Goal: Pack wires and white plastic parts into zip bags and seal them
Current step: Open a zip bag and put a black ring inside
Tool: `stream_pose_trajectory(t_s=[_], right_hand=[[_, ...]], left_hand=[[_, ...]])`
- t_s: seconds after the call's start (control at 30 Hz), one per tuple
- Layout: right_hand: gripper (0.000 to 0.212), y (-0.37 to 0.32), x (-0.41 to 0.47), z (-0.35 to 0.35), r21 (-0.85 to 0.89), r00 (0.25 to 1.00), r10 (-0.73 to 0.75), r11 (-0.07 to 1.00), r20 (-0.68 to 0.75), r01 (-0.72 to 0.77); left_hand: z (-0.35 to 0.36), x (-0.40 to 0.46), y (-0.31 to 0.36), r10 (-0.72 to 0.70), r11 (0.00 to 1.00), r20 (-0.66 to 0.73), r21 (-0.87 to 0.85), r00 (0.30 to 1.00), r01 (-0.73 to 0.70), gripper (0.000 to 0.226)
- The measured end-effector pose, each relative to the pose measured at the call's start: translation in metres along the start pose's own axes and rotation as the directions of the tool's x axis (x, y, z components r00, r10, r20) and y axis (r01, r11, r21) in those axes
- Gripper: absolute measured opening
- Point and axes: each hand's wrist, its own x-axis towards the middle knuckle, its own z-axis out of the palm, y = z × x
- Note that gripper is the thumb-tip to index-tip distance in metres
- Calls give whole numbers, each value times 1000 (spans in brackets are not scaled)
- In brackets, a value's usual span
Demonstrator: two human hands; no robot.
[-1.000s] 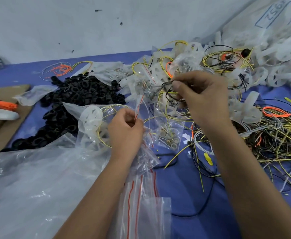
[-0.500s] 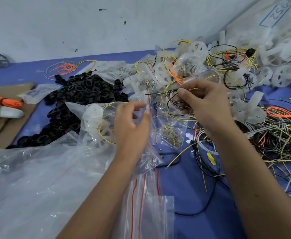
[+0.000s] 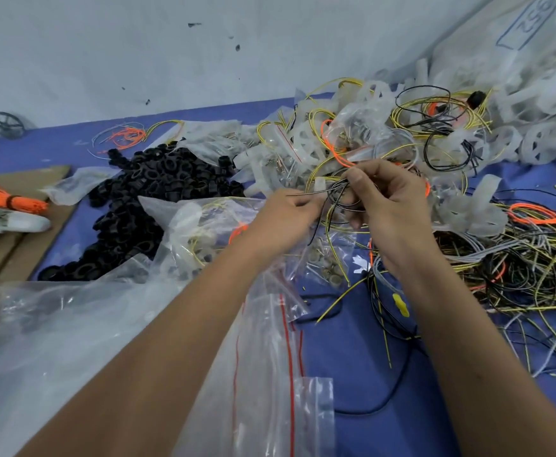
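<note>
Nearest, flat clear zip bags with red seal lines (image 3: 270, 374) lie unfilled on the blue cloth (image 3: 352, 357). Farther, the left hand (image 3: 279, 222) pinches a black wire end, the right hand (image 3: 385, 199) clenches the small black-and-yellow wire coil (image 3: 337, 196). Beyond, filled bags (image 3: 352, 127) hold wires and white parts.

i hold a small coil of black and grey wires (image 3: 339, 192) between both my hands above the blue table, loose ends trailing down. clear zip bags (image 3: 270, 374) with red seal lines lie flat near me. white plastic parts (image 3: 487, 209) are heaped behind.
</note>
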Motion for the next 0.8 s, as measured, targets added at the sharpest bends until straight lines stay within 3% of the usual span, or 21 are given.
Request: stream_pose_trajectory(t_s=[0.1,0.17,0.23,0.3,0.37,0.4,0.47,0.5,0.57,0.7,0.8], right_hand=[[20,1,0,-2,10,999,-3,1000,-36,4],[21,3,2,-6,-37,996,1,999,-88,-4],[19,6,3,-15,-197,982,-41,980,-183,4],[16,9,3,-23,-416,941,-165,909,-295,28],[18,8,1,-25,-459,864,-277,886,-421,61],[18,6,0,-25,-430,820,-319,897,-475,100],[18,1,-1,-23,-361,762,-366,914,-534,186],[16,0,-2,-22,-328,753,-369,920,-545,213],[11,-2,-2,-18,-272,770,-350,933,-534,236],[14,-4,-7,-6,-155,845,-294,956,-447,250],[12,-4,-12,6,-132,887,-292,956,-358,262]], left_hand=[[5,12,11,-90,982,158,-151,983,114,28],[3,21,11,-171,949,122,-247,978,197,23],[-1,28,6,-233,903,80,-351,969,246,23],[-1,29,-1,-227,884,65,-405,972,234,27],[3,25,-8,-170,901,12,-403,985,160,30],[5,21,-13,-115,941,-59,-326,992,90,29],[5,12,-27,80,996,-248,50,965,-70,21],[4,6,-35,169,969,-301,226,938,-102,17],[0,-10,-48,203,907,-323,418,924,-53,27],[-12,-30,-68,191,816,-383,573,904,71,53],[-21,-37,-73,193,863,-474,499,859,82,30]])
